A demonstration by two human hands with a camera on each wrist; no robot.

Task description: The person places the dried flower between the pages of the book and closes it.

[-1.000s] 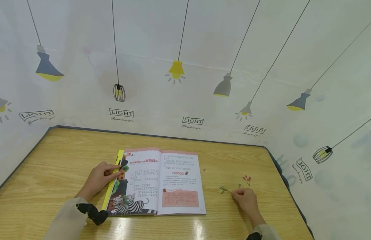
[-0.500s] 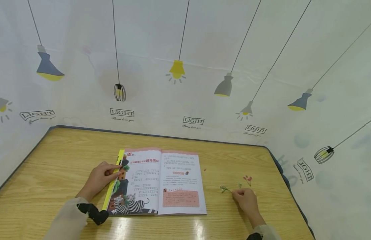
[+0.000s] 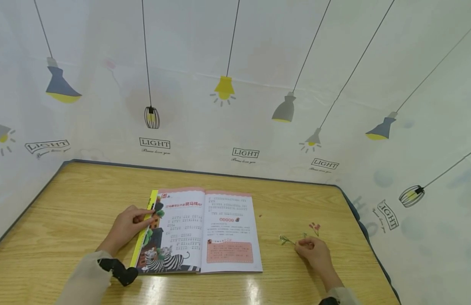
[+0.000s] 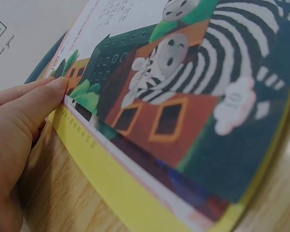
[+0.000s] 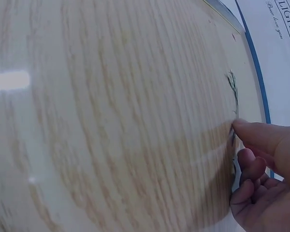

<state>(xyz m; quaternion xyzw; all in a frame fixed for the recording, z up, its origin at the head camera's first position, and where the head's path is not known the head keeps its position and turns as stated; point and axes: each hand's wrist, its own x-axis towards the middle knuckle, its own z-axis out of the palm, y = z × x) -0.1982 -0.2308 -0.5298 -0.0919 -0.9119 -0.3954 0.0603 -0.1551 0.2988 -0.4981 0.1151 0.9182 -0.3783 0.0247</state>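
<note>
An open magazine-like book [image 3: 231, 233] lies flat on the table, zebras printed on its left page. My left hand [image 3: 128, 224] grips that page's outer edge; up close in the left wrist view, a digit presses on the page [image 4: 169, 111] above the yellow border. To the right of the book, my right hand [image 3: 314, 255] pinches the stem of a small dried flower sprig [image 3: 285, 240] at the table surface. Its green tip [image 5: 233, 89] sticks out past the thumb in the right wrist view. Just beyond the fingers shows a red-flowered sprig [image 3: 314, 228], its lower part hidden.
The wooden table [image 3: 106, 182] has a dark blue edge and meets a pale curtain [image 3: 189, 93] printed with lamps. A tiny reddish bit [image 3: 260, 216] lies between the book and the sprigs.
My right hand has shifted slightly to the right and turned a little, its fingers loosening. The left hand and the book stay where they were.
</note>
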